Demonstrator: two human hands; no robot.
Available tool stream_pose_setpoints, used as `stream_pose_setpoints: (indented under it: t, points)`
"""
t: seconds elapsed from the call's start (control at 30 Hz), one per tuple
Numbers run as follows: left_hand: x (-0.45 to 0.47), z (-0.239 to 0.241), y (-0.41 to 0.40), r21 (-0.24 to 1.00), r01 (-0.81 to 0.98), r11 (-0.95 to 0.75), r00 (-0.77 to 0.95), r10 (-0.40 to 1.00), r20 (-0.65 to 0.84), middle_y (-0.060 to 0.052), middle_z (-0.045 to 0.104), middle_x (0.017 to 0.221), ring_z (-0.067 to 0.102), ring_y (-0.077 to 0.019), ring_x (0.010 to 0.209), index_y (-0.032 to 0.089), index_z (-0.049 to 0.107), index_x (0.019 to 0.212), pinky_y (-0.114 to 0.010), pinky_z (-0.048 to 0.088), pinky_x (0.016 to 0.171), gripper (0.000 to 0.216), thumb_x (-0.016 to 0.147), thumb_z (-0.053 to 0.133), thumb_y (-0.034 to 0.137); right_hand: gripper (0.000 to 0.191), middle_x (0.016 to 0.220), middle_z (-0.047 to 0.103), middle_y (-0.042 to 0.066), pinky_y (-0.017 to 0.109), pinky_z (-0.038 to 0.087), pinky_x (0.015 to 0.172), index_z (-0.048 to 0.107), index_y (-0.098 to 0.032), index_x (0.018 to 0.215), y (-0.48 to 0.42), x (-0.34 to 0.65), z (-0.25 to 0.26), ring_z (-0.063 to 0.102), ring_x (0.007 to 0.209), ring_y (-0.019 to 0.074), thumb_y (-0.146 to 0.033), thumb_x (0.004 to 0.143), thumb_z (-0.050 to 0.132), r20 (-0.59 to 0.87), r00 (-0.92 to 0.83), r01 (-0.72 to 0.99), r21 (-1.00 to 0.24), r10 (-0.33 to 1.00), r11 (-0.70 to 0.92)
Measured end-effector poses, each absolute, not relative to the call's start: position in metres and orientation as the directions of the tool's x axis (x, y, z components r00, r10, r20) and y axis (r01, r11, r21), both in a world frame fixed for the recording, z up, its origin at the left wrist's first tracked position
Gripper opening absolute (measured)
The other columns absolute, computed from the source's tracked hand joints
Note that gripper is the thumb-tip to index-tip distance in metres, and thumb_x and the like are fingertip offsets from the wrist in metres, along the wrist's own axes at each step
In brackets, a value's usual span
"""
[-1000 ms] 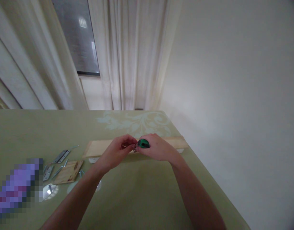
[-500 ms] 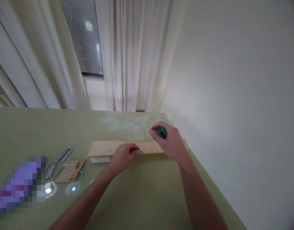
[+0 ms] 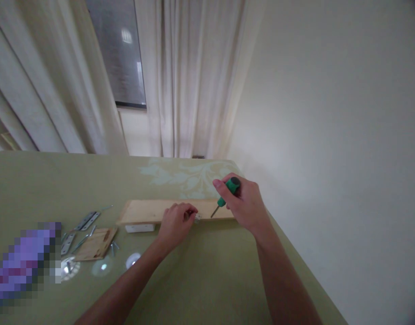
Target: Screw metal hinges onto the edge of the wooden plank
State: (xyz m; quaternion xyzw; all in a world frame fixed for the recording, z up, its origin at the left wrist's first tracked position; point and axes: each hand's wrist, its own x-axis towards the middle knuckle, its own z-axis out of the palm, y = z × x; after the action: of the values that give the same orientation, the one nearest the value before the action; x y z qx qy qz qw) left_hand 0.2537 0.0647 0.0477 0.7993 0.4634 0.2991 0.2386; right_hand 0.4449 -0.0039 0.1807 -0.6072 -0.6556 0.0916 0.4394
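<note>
A long pale wooden plank (image 3: 149, 211) lies across the green table (image 3: 200, 271). My left hand (image 3: 175, 222) rests at the plank's front edge, fingers pinched on a small metal piece (image 3: 197, 217). My right hand (image 3: 244, 203) is wrapped round a green-handled screwdriver (image 3: 228, 192). Its thin shaft slants down and left, with the tip just right of the metal piece.
Metal hinges (image 3: 87, 220), loose screws (image 3: 114, 246) and a small wooden block (image 3: 95, 243) lie at the left. A white block (image 3: 140, 228) sits under the plank. A blurred purple patch (image 3: 25, 262) covers the near left. Curtains and a wall stand behind; the table's right edge is close.
My hands have parted. The right hand lifted the screwdriver up and right, then tipped its point down toward the metal piece. The left hand settled onto the plank's front edge.
</note>
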Motion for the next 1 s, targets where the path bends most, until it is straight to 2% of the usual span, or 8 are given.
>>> stream_pose_setpoints:
  t: [0.1, 0.23, 0.47, 0.63, 1.0]
  points:
    - [0.255, 0.048, 0.064, 0.734, 0.519, -0.439, 0.402, 0.883, 0.244, -0.006, 0.079, 0.089, 0.068, -0.0217, 0.082, 0.02, 0.078, 0.094, -0.032, 0.048, 0.078, 0.017, 0.091, 0.062, 0.024, 0.049, 0.058, 0.061, -0.002, 0.027, 0.041, 0.057, 0.066, -0.022, 0.079, -0.001, 0.44, 0.178, 0.058, 0.055, 0.0143, -0.067, 0.097, 0.061, 0.438, 0.11, 0.732, -0.643, 0.892, 0.226]
    - [0.255, 0.049, 0.065, 0.809, 0.443, -0.386, 0.42, 0.887, 0.193, -0.007, 0.081, 0.091, 0.073, -0.0223, 0.085, 0.02, 0.078, 0.093, -0.032, 0.051, 0.08, 0.016, 0.091, 0.063, 0.023, 0.046, 0.058, 0.062, -0.003, 0.026, 0.041, 0.058, 0.066, -0.023, 0.08, 0.001, 0.437, 0.176, 0.058, 0.055, 0.0139, -0.065, 0.097, 0.062, 0.415, 0.07, 0.736, -0.635, 0.907, 0.234]
    - [0.252, 0.052, 0.065, 0.698, 0.539, -0.472, 0.426, 0.867, 0.257, -0.008, 0.08, 0.097, 0.072, -0.0235, 0.09, 0.02, 0.079, 0.095, -0.033, 0.049, 0.083, 0.02, 0.094, 0.059, 0.019, 0.04, 0.064, 0.066, -0.002, 0.026, 0.043, 0.06, 0.065, -0.023, 0.084, 0.005, 0.436, 0.172, 0.062, 0.06, 0.0149, -0.061, 0.098, 0.062, 0.389, 0.038, 0.71, -0.658, 0.921, 0.249]
    - [0.252, 0.049, 0.066, 0.604, 0.613, -0.51, 0.427, 0.857, 0.289, -0.009, 0.073, 0.091, 0.066, -0.0248, 0.09, 0.018, 0.078, 0.092, -0.035, 0.047, 0.083, 0.018, 0.095, 0.06, 0.019, 0.04, 0.065, 0.066, -0.002, 0.026, 0.042, 0.06, 0.064, -0.023, 0.084, 0.008, 0.435, 0.169, 0.06, 0.06, 0.0146, -0.06, 0.097, 0.064, 0.381, 0.015, 0.716, -0.65, 0.924, 0.256]
    - [0.249, 0.055, 0.067, 0.595, 0.598, -0.536, 0.496, 0.831, 0.25, -0.01, 0.071, 0.097, 0.067, -0.0253, 0.096, 0.017, 0.08, 0.092, -0.036, 0.049, 0.089, 0.019, 0.095, 0.061, 0.017, 0.044, 0.066, 0.064, -0.003, 0.026, 0.037, 0.061, 0.064, -0.022, 0.08, 0.015, 0.435, 0.161, 0.055, 0.061, 0.0136, -0.063, 0.098, 0.062, 0.372, -0.033, 0.748, -0.607, 0.928, 0.269]
